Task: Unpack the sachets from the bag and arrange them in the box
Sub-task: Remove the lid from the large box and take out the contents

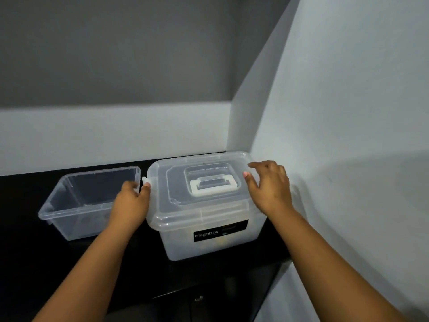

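Lidded box (206, 219) stands right of open tub (76, 205).

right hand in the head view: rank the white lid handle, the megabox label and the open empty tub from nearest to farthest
From the right hand, at the lid's right edge:
1. White lid handle, just left of it on the lid.
2. Megabox label, below on the box front.
3. Open empty tub, far left, past the left hand.

Lower centre of the frame: a black label (221, 231) on the front wall of the lidded translucent box (209, 247) bears the white word "Megabox". Smaller print at the label's right end is too blurred to read.
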